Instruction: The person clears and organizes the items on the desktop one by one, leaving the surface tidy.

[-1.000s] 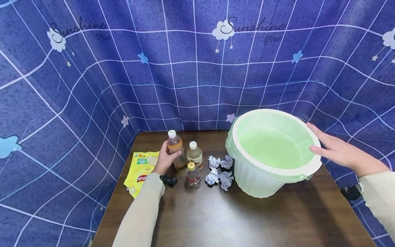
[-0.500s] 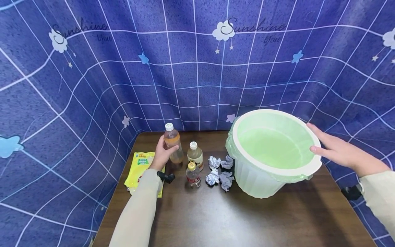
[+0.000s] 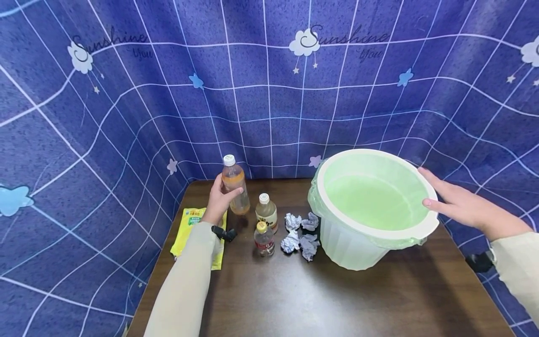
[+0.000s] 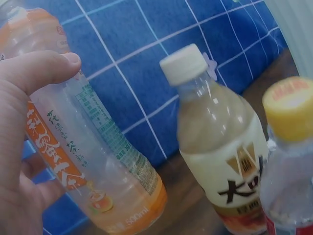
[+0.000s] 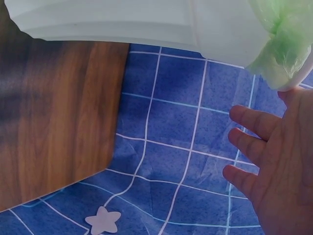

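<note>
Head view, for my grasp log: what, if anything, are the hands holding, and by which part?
The left hand holds the orange-labelled bottle around its middle; the right hand only touches the bin's rim.

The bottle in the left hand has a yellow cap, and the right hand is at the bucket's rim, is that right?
Not quite: the cap is white, not yellow, as the head view shows. The rest holds: the bottle is in the left hand, and the right hand is at the bucket's rim.
</note>
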`<move>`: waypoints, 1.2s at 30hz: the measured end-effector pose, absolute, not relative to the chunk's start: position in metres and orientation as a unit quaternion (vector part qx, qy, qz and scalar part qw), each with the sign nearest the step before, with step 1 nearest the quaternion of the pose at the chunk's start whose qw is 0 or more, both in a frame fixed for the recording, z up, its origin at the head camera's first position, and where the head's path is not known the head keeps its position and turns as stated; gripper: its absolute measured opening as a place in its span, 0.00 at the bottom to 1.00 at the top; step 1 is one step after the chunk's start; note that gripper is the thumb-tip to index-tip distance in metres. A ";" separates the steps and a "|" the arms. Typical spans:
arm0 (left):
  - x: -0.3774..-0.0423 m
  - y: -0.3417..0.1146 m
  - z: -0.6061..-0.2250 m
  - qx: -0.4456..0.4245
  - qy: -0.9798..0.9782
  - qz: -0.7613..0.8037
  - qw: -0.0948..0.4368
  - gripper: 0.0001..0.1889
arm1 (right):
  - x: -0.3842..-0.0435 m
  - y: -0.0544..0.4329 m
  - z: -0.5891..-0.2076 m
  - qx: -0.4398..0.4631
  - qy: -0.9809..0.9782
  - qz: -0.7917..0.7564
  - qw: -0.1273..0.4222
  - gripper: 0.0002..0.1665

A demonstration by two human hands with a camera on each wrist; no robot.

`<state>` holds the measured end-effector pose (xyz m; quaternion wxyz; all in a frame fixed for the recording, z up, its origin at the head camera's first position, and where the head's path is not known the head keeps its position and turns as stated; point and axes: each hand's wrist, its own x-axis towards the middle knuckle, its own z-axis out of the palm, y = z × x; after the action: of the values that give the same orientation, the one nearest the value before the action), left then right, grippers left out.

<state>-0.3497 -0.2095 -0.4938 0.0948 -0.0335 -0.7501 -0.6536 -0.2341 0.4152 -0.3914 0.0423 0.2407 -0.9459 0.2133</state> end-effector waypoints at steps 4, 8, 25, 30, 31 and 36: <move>-0.354 -0.207 -0.480 -0.048 -0.755 -0.647 0.099 0.40 | -0.234 0.416 -0.391 0.246 -0.944 0.214 0.044 0.49; -0.352 -0.199 -0.458 -0.084 -0.754 -0.643 0.103 0.40 | -0.234 0.416 -0.391 0.247 -0.944 0.214 0.045 0.49; -0.369 -0.166 -0.407 -0.128 -0.773 -0.610 0.122 0.38 | -0.235 0.417 -0.393 0.249 -0.945 0.206 0.055 0.49; -0.373 -0.151 -0.394 -0.136 -0.767 -0.615 0.121 0.39 | -0.235 0.417 -0.394 0.245 -0.946 0.206 0.054 0.49; -0.374 -0.147 -0.391 -0.136 -0.767 -0.615 0.122 0.39 | -0.235 0.417 -0.394 0.246 -0.946 0.205 0.053 0.49; -0.375 -0.126 -0.374 -0.148 -0.758 -0.624 0.117 0.39 | -0.236 0.416 -0.393 0.247 -0.946 0.206 0.051 0.49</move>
<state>-0.3752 -0.1260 -0.3741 0.1170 -0.1477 -0.7581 -0.6243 -0.2357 0.4164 -0.3932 0.0512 0.2470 -0.9455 0.2057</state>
